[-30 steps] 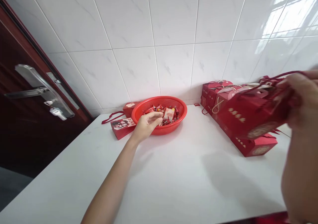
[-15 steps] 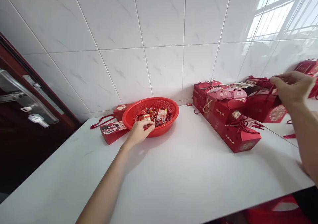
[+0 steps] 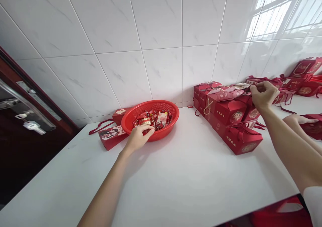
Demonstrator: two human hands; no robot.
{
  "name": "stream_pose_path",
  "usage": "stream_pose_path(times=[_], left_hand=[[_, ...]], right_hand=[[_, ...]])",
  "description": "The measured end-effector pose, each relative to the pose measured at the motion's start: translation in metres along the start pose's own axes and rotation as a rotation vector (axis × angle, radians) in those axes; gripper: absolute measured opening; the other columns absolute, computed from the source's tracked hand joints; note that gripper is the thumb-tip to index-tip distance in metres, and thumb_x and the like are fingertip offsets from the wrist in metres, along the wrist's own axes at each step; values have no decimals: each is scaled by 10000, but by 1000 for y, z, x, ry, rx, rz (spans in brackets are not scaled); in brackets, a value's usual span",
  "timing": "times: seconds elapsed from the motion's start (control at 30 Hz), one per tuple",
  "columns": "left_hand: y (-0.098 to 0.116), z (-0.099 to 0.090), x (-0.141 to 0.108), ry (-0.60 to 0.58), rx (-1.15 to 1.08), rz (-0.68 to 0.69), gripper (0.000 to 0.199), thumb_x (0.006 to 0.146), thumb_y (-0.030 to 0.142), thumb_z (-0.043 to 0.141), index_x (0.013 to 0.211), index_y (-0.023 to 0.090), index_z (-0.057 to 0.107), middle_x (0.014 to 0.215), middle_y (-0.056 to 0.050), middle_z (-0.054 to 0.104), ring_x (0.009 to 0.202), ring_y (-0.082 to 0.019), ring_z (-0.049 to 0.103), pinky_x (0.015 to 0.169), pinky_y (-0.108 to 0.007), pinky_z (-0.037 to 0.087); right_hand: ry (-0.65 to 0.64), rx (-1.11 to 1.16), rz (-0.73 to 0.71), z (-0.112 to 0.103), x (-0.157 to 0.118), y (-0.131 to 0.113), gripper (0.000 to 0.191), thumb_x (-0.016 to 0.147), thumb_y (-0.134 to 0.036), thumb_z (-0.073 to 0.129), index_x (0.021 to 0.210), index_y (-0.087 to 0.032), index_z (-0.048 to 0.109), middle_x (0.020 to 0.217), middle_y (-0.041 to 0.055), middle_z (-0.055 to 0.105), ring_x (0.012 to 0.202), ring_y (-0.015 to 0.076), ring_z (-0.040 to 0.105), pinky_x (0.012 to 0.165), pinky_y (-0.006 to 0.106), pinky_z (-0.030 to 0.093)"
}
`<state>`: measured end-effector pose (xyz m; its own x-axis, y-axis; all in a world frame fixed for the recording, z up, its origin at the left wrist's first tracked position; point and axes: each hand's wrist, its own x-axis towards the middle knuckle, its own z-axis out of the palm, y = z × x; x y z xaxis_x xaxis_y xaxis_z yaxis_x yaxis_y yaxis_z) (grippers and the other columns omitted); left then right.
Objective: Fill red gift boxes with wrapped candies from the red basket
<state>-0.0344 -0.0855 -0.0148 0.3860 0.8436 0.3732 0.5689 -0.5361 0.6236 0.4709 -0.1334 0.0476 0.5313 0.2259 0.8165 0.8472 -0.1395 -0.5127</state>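
Head view: sweets (image 3: 154,120) in red basket (image 3: 164,131), beside curled fingers (image 3: 146,127) of left hand (image 3: 138,138), pinch unclear.

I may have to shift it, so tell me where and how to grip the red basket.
Probably grip the red basket by its rim, coming from the right: its wall slopes inward below, leaving an edge to hook. Red boxes crowd its left, the tiled wall is behind, and the left hand is at its front.

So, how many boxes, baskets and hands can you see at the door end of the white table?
Boxes: 2
Basket: 1
Left hand: 1
Total: 4
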Motion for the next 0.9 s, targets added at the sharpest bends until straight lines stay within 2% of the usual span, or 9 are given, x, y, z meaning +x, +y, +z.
stream_pose_path(times=[0.13, 0.23, 0.33, 0.47, 0.57, 0.67, 0.73, 0.8, 0.9], left_hand=[[0, 0, 0, 8, 8, 3, 300, 816, 467, 569, 846, 227, 746, 990, -44, 776, 979, -252, 704, 924, -353, 530], [-1, 1, 0, 9, 9, 1, 305, 818, 472, 565, 846, 227, 746, 1000, -44, 776, 986, -252, 702, 923, -349, 527], [-1, 1, 0, 15, 13, 13, 302, 822, 471, 563, 834, 229, 743, 1002, -44, 776, 986, -254, 703, 912, -342, 532], [1, 1, -1, 25, 12, 20, 298, 820, 468, 563, 817, 232, 744, 994, -45, 777, 983, -259, 704, 905, -346, 539], [2, 2, -1, 31, 16, 23, 291, 821, 462, 563, 815, 236, 748, 983, -43, 779, 970, -257, 705, 904, -350, 540], [3, 3, -1, 40, 35, 16, 278, 827, 431, 556, 815, 233, 751, 972, -43, 778, 948, -248, 707, 904, -350, 532], [4, 5, -1, 49, 42, 12, 273, 830, 411, 549, 810, 229, 752, 965, -42, 776, 942, -243, 707, 897, -347, 528], [4, 6, -2, 54, 45, 13, 271, 837, 397, 542, 809, 226, 751, 957, -40, 775, 942, -239, 706, 888, -343, 526], [3, 8, -3, 42, 48, 20, 263, 856, 371, 532, 818, 226, 748, 948, -32, 773, 928, -225, 704, 874, -335, 527]], right_hand=[[-46, 8, 42, -11, -10, -10, 208, 728, -165, 687, 692, -235, 494, 718, 36, 622, 692, 172, 542, 780, 332, 445], [-14, 9, 58, -19, -17, -11, 233, 723, -193, 715, 745, -240, 488, 807, 49, 615, 873, 227, 539, 919, 420, 391], [74, 67, 123, -24, -21, -5, 273, 717, -201, 735, 742, -256, 469, 863, 81, 601, 928, 256, 501, 920, 464, 358], [198, 146, 272, -29, -24, 3, 372, 641, -130, 768, 695, -274, 430, 860, 99, 582, 845, 246, 489, 882, 473, 356], [275, 238, 281, -36, -32, -4, 319, 644, -150, 739, 724, -262, 451, 851, 86, 574, 784, 231, 520, 818, 454, 403], [305, 424, 141, -43, -56, -33, 196, 706, -230, 688, 764, -240, 501, 866, 99, 613, 777, 241, 601, 744, 422, 457], [249, 545, -52, -49, -82, -63, 104, 757, -245, 651, 748, -233, 548, 818, 84, 633, 814, 254, 643, 743, 413, 486], [97, 568, -254, -55, -116, -96, 115, 820, -213, 642, 715, -229, 598, 758, 55, 638, 802, 234, 645, 776, 412, 490], [-208, 621, -595, -62, -175, -141, 121, 813, -197, 721, 749, -243, 628, 759, 30, 621, 680, 179, 592, 625, 343, 475]])
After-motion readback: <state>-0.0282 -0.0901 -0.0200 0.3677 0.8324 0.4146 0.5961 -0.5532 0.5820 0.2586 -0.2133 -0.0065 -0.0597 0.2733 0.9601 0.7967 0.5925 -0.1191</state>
